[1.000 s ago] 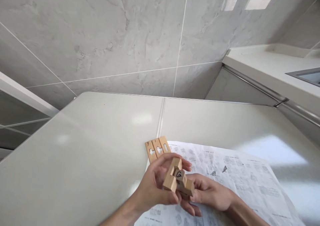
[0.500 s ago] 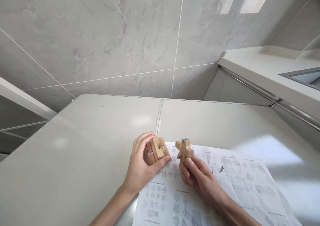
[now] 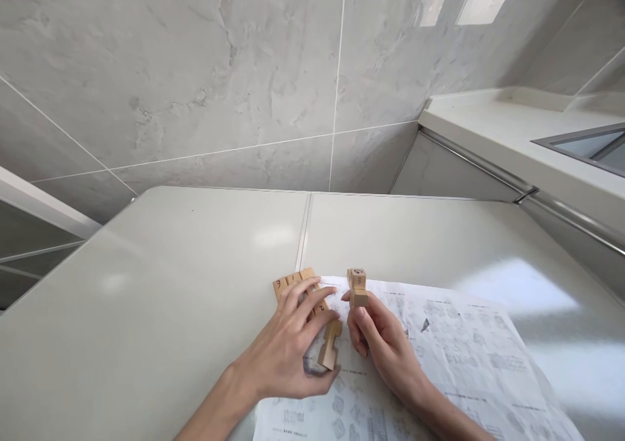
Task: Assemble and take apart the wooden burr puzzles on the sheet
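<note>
My left hand [image 3: 286,346] is curled on the near side of the table, its thumb and forefinger closed about the two ends of a notched wooden puzzle piece [image 3: 330,345]. Its other fingers reach over several wooden puzzle pieces [image 3: 288,282] lying side by side, with handwritten numbers on them; the fingers hide part of these. In my right hand [image 3: 385,337], thumb and fingers pinch a few joined wooden puzzle pieces [image 3: 359,286], held up above the paper. A handwritten mark shows on their upper end.
Under both hands lies a printed sheet [image 3: 469,356] with small diagrams and a dark fleck on it. The pale table [image 3: 161,284] has a seam down its middle. Behind it rises a grey tiled wall [image 3: 234,70], with a white counter [image 3: 488,128] at the right.
My left hand has set the pieces it held down on the table and now has a single notched piece at thumb and forefinger. The joined pieces in my right hand have turned.
</note>
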Tool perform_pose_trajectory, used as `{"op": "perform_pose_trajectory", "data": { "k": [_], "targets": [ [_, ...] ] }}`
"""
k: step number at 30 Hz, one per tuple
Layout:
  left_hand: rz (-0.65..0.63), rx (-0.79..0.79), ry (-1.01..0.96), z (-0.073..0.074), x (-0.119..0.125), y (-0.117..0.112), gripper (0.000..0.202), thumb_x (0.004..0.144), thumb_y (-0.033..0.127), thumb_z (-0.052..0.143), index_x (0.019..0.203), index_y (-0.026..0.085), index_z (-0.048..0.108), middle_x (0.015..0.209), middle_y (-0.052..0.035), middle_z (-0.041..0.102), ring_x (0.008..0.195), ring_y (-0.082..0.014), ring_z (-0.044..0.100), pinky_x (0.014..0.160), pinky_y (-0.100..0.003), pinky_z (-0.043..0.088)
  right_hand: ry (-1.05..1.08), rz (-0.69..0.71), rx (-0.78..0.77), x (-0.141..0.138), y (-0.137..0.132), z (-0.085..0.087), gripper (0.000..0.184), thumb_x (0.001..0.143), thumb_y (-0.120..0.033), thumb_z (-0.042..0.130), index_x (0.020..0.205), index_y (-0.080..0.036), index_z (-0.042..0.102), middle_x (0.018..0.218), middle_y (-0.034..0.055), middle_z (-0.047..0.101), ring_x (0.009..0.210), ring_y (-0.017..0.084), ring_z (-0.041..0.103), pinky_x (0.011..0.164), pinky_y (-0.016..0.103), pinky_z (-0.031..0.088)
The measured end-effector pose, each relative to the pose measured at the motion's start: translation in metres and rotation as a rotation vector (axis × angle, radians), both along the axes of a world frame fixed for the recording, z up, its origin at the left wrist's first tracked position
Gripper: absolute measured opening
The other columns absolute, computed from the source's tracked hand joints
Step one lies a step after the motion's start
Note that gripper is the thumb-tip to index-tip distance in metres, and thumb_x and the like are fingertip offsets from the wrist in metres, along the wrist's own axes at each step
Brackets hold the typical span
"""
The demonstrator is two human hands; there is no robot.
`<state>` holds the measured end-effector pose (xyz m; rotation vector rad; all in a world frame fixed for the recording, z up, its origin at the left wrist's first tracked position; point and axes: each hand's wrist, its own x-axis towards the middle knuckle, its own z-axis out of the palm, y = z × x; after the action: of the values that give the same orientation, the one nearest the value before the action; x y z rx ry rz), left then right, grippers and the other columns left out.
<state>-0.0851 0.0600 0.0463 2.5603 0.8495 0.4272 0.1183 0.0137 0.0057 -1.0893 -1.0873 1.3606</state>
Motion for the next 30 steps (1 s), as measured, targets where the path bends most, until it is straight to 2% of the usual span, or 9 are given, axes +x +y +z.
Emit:
{"op": "perform_pose_trajectory", "data": {
  "k": [3, 5, 8, 10, 12, 14, 17, 24, 30],
  "targets": [
    [-0.018, 0.05, 0.001, 0.001, -0.002, 0.001, 0.066, 0.066, 0.013, 0.073, 0.13, 0.021, 0.065, 0.158, -0.0144, 0.054, 0.152, -0.0483, 0.035, 0.122, -0.068, 0.037, -0.016, 0.002, -0.005, 0.0, 0.0, 0.0, 0.04, 0.111, -0.057, 0.049, 0.12, -0.02, 0.06, 0.067, -0.0074, 0.044, 0.053, 0.012, 0.038, 0.052, 0.026, 0.037],
    [-0.01, 0.076, -0.002, 0.0, -0.002, 0.002, 0.072, 0.066, 0.009, 0.069, 0.136, 0.022, 0.061, 0.16, -0.0135, 0.052, 0.153, -0.0469, 0.034, 0.124, -0.068, 0.035, -0.026, 0.022, -0.001, 0.001, 0.0, 0.0, 0.04, 0.111, -0.057, 0.049, 0.12, -0.02, 0.06, 0.067, -0.0073, 0.044, 0.054, 0.012, 0.038, 0.053, 0.026, 0.037],
    [0.047, 0.102, -0.057, -0.004, -0.003, 0.002, 0.072, 0.077, 0.012, 0.071, 0.146, 0.022, 0.053, 0.158, -0.0146, 0.053, 0.155, -0.0436, 0.034, 0.124, -0.065, 0.036, -0.04, 0.083, 0.03, 0.003, 0.0, 0.002, 0.038, 0.112, -0.056, 0.048, 0.112, -0.02, 0.06, 0.067, -0.0067, 0.044, 0.056, 0.013, 0.039, 0.055, 0.027, 0.037],
    [0.129, 0.093, -0.131, -0.007, -0.003, 0.003, 0.067, 0.087, 0.026, 0.077, 0.148, 0.023, 0.05, 0.155, -0.0153, 0.056, 0.153, -0.0414, 0.038, 0.123, -0.062, 0.039, -0.048, 0.136, 0.055, 0.004, -0.001, 0.003, 0.037, 0.112, -0.055, 0.047, 0.105, -0.021, 0.06, 0.066, -0.0063, 0.044, 0.058, 0.013, 0.04, 0.057, 0.027, 0.037],
    [0.212, 0.035, -0.211, -0.01, -0.003, 0.003, 0.069, 0.093, 0.046, 0.078, 0.151, 0.023, 0.048, 0.154, -0.016, 0.056, 0.151, -0.0407, 0.041, 0.121, -0.06, 0.042, -0.063, 0.187, 0.074, 0.004, -0.002, 0.003, 0.037, 0.112, -0.054, 0.047, 0.102, -0.021, 0.061, 0.066, -0.0058, 0.046, 0.058, 0.014, 0.041, 0.057, 0.027, 0.036],
    [0.251, -0.057, -0.268, -0.01, -0.002, 0.003, 0.075, 0.093, 0.063, 0.074, 0.152, 0.024, 0.049, 0.154, -0.0164, 0.056, 0.15, -0.0414, 0.041, 0.12, -0.06, 0.044, -0.095, 0.216, 0.096, 0.004, -0.003, 0.004, 0.036, 0.112, -0.053, 0.048, 0.101, -0.021, 0.062, 0.067, -0.0049, 0.048, 0.058, 0.014, 0.041, 0.057, 0.027, 0.035],
    [0.237, -0.168, -0.312, -0.01, -0.001, 0.001, 0.081, 0.088, 0.073, 0.073, 0.151, 0.026, 0.054, 0.152, -0.0154, 0.058, 0.151, -0.0422, 0.039, 0.121, -0.061, 0.044, -0.162, 0.228, 0.144, 0.001, -0.004, 0.006, 0.035, 0.111, -0.05, 0.051, 0.101, -0.02, 0.065, 0.074, -0.0019, 0.054, 0.062, 0.014, 0.044, 0.06, 0.028, 0.037],
    [0.209, -0.383, -0.361, -0.007, 0.001, 0.0, 0.067, 0.09, 0.063, 0.078, 0.144, 0.027, 0.059, 0.148, -0.0131, 0.06, 0.149, -0.0386, 0.041, 0.123, -0.058, 0.042, -0.228, 0.291, 0.223, -0.001, -0.005, 0.008, 0.031, 0.11, -0.045, 0.053, 0.104, -0.019, 0.067, 0.086, 0.0053, 0.067, 0.073, 0.02, 0.058, 0.067, 0.031, 0.044],
    [0.26, -0.385, -0.45, -0.003, 0.004, 0.001, 0.057, 0.082, 0.047, 0.089, 0.127, 0.024, 0.062, 0.132, -0.013, 0.064, 0.133, -0.0364, 0.054, 0.113, -0.054, 0.049, -0.359, 0.16, 0.262, -0.002, -0.007, 0.001, 0.023, 0.108, -0.039, 0.057, 0.105, -0.02, 0.069, 0.079, 0.0028, 0.064, 0.065, 0.018, 0.055, 0.06, 0.028, 0.042]
  ]
}}
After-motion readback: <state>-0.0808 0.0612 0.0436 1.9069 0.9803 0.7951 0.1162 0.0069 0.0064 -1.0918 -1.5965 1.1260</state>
